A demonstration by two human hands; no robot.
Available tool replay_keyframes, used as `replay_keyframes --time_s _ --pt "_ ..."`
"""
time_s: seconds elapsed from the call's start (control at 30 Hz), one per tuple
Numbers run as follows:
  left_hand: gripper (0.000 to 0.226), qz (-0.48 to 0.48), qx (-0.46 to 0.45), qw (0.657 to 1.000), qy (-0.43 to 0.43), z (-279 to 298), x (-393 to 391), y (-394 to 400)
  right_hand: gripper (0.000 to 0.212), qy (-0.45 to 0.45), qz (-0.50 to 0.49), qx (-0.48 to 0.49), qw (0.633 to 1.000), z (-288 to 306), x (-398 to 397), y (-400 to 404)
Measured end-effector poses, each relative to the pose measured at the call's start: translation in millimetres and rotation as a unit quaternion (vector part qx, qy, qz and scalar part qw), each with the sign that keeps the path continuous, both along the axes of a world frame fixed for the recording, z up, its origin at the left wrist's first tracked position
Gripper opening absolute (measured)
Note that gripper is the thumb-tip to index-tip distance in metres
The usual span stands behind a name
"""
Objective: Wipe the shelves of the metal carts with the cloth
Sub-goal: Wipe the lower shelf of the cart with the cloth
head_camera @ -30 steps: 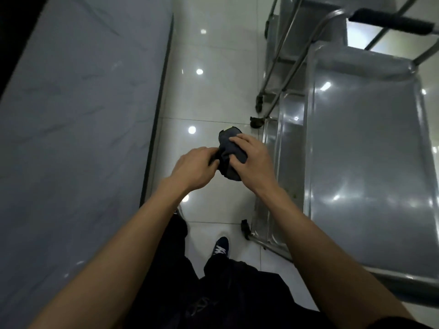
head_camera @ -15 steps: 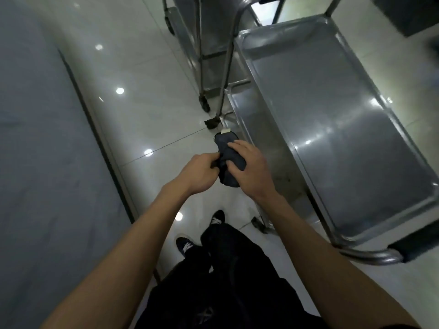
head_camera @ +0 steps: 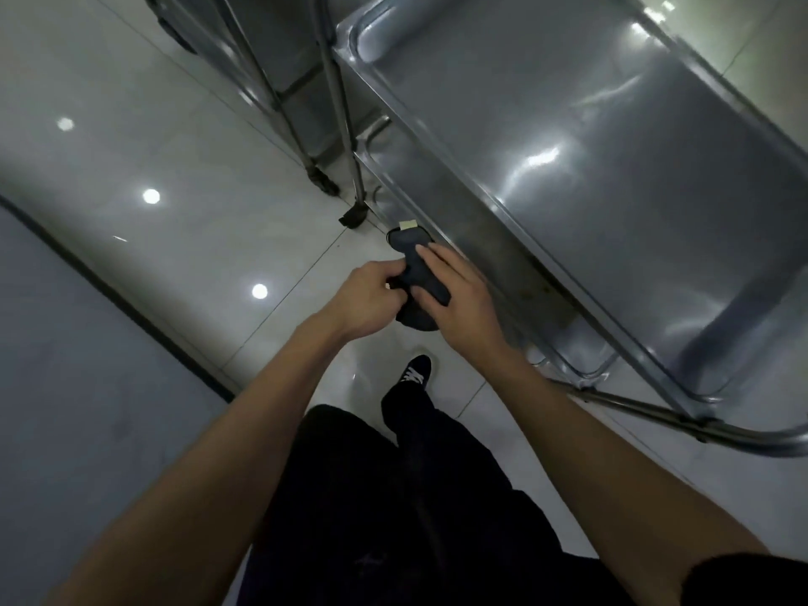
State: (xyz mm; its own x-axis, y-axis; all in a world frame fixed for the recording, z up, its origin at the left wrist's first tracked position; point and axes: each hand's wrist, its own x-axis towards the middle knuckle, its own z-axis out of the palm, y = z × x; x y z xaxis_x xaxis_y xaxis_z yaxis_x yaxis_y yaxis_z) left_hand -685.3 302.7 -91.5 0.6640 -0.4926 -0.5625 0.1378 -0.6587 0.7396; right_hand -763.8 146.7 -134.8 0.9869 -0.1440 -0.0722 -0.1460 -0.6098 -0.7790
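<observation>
Left hand (head_camera: 365, 297) and right hand (head_camera: 459, 299) both grip a soft, dark bunched cloth (head_camera: 417, 273) beside the glossy steel cart (head_camera: 590, 168).

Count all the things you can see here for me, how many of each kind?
Hands: 2, the left hand and the right hand, both gripping the cloth
Dark cloth: 1
Metal carts: 2, the near cart and the far cart
Shoes: 1, a dark shoe
Total: 6
</observation>
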Motion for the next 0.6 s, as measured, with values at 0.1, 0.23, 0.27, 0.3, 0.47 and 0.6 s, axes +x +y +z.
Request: replay_keyframes --time_s 0.1,0.23,0.27,0.3,0.47,0.6 --pt "0.033 -0.043 -0.006 0.999 0.011 4.2 23.0 -2.8 0.059 0.007 -0.032 0.004 0.999 -0.9 10.9 5.4" --pt "0.037 -0.100 -0.019 0.995 0.016 6.0 58.5 2.2 0.063 0.018 -0.084 0.016 0.996 -5.0 30.4 20.4" --pt "0.041 -0.114 -0.019 0.993 0.013 4.4 66.6 5.5 0.062 0.013 -0.107 0.015 0.994 -5.7 35.3 26.9" --pt "0.043 -0.126 -0.019 0.992 0.008 2.7 74.7 9.1 0.060 0.002 -0.135 0.006 0.991 -5.7 40.9 33.9" --pt "0.042 -0.212 -0.031 0.972 -0.100 -0.5 115.3 32.7 0.055 -0.008 -0.263 -0.035 0.964 0.6 75.3 74.7" --pt "0.048 -0.337 0.065 0.900 -0.267 -7.2 154.0 58.1 0.053 -0.001 -0.306 -0.102 0.947 -1.2 90.1 99.7"
